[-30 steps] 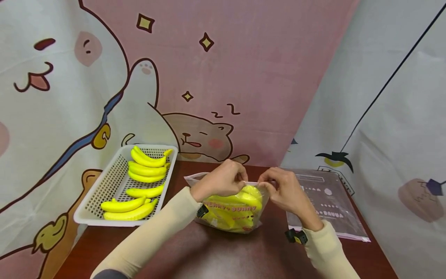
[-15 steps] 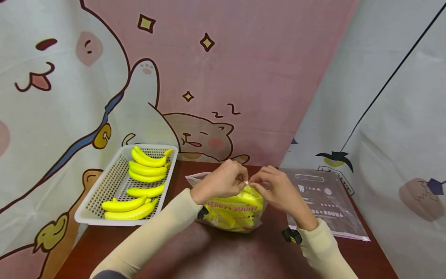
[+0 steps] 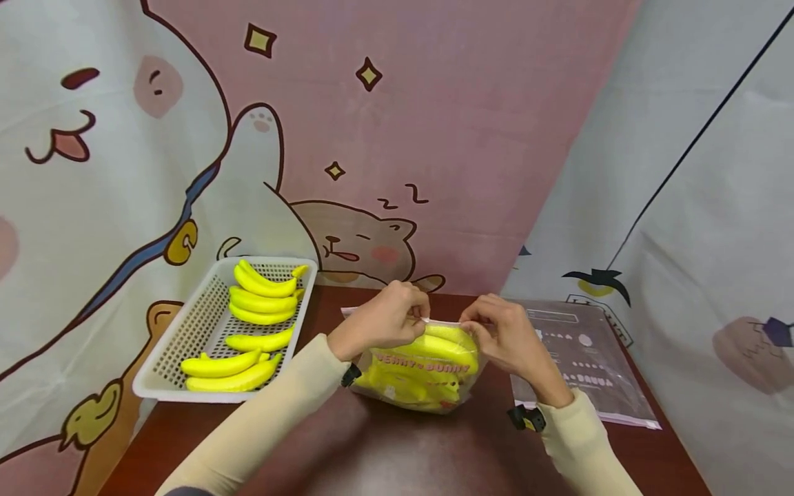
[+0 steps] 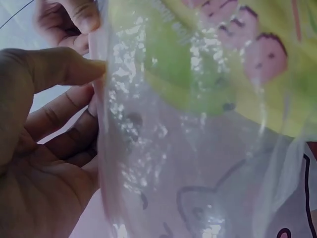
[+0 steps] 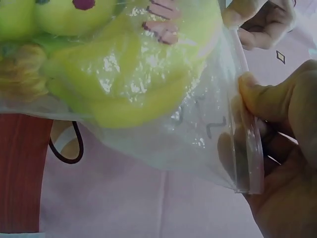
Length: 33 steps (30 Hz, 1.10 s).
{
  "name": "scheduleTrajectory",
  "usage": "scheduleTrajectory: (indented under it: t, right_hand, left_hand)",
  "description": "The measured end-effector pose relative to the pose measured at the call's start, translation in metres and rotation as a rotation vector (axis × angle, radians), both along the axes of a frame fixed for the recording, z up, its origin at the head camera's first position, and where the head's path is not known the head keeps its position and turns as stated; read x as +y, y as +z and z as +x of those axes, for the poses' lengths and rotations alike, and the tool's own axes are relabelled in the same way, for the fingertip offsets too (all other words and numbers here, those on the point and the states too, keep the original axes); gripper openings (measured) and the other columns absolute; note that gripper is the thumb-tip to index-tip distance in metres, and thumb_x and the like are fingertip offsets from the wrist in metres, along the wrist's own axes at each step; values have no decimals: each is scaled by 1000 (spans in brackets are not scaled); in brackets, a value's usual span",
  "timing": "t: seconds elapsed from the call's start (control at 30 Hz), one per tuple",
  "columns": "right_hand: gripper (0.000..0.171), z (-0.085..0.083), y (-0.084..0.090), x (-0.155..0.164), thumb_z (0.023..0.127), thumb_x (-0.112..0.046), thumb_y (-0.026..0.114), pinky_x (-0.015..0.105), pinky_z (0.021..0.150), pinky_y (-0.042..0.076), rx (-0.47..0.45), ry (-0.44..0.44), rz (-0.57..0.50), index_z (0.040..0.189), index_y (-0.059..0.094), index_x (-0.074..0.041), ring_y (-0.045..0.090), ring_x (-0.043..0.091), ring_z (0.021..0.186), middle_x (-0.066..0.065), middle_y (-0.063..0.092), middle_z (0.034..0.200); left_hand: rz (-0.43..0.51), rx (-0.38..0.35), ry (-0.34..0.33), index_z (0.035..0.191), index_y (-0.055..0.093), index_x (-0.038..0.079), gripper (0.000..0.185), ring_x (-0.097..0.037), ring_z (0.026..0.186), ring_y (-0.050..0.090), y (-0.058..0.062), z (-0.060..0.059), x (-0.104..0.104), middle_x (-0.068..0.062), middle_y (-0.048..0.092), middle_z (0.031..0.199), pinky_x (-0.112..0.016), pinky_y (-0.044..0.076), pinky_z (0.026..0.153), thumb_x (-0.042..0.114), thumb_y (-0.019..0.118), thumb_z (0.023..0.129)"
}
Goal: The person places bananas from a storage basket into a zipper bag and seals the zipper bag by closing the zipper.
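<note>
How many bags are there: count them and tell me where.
2: a filled bag, held by the left hand and right hand; a flat bag on the table, to the right. More may be hidden underneath.

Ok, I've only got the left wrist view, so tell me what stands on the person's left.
Observer: A white perforated plastic basket, with yellow bananas in it.
Operator: Now report the person's right side.
Observer: A second zip bag, printed and lying flat, beyond the right hand.
Operator: Good. Tell me where along the edge that hand grips.
Observer: It pinches the filled zip bag's top edge close to a corner, as the right wrist view shows.
</note>
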State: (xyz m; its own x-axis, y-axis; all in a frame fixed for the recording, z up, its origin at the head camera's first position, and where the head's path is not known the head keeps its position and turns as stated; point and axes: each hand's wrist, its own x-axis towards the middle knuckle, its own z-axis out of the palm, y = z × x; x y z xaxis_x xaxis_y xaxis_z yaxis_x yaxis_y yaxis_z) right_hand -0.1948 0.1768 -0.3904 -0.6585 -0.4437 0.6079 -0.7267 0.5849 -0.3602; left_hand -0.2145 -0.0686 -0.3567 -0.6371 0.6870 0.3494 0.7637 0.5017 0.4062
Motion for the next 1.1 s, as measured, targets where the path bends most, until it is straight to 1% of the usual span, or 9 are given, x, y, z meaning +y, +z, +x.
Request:
scheduleTrajectory:
  t: [0.07, 0.17, 0.3, 0.47, 0.67, 0.8, 0.97, 1.1]
  right_hand:
    - [13, -1, 0, 2, 90, -5, 76, 23, 62, 49, -19, -3, 2, 84, 73, -16, 50, 3, 70, -8, 67, 81]
    - [11, -1, 0, 3, 91, -8, 76, 23, 63, 50, -28, 1, 5, 84, 73, -16, 51, 3, 70, -9, 68, 82]
    - [11, -1, 0, 5, 90, -8, 77, 22, 63, 49, -28, 3, -3, 84, 73, -16, 51, 3, 70, -10, 67, 82]
    - [11, -1, -1, 7, 90, -7, 78, 22, 66, 50, -24, 1, 3, 84, 73, -15, 53, 2, 73, -11, 67, 82]
    - [12, 0, -3, 9, 89, -6, 78, 27, 66, 53, -7, 4, 7, 85, 73, -16, 53, 2, 74, -12, 66, 83]
    - [13, 1, -4, 9, 90, -7, 78, 24, 66, 51, -6, 12, 2, 85, 73, -18, 52, 1, 74, -13, 66, 84]
    - [14, 2, -3, 10, 89, -8, 79, 20, 65, 49, -4, 13, 7, 86, 72, -20, 50, 1, 72, -13, 65, 84]
    - [14, 2, -3, 10, 88, -7, 79, 16, 65, 45, -3, 20, 8, 87, 73, -19, 49, 1, 71, -13, 65, 84]
  left_hand:
    - [13, -7, 5, 81, 71, 10, 11, -10, 68, 51, 0, -1, -4, 0, 68, 77, -18, 43, 60, 0, 68, 85]
    - [29, -7, -12, 82, 72, 10, 11, -10, 69, 52, 0, -2, -7, -1, 69, 79, -19, 46, 61, 0, 67, 86]
    - [31, -22, -6, 82, 72, 10, 12, -10, 67, 51, 0, -4, -10, 1, 68, 78, -20, 45, 59, 0, 66, 86]
    - [10, -22, 16, 82, 72, 11, 11, -10, 69, 51, 0, -3, -17, 2, 68, 77, -21, 45, 62, 2, 67, 85]
    - [32, -15, -4, 82, 72, 10, 11, -11, 70, 50, -2, -3, -27, 1, 66, 75, -21, 44, 63, 1, 67, 85]
    - [38, -11, -3, 81, 72, 11, 11, -11, 69, 50, -3, -3, -33, 2, 65, 74, -21, 44, 62, 2, 67, 84]
    - [44, -20, 28, 81, 71, 12, 10, -11, 70, 51, -3, -2, -43, 2, 63, 76, -21, 45, 62, 3, 69, 84]
    - [40, -24, 39, 82, 72, 13, 9, -10, 69, 50, -4, -3, -51, 3, 63, 77, -22, 45, 62, 4, 70, 85]
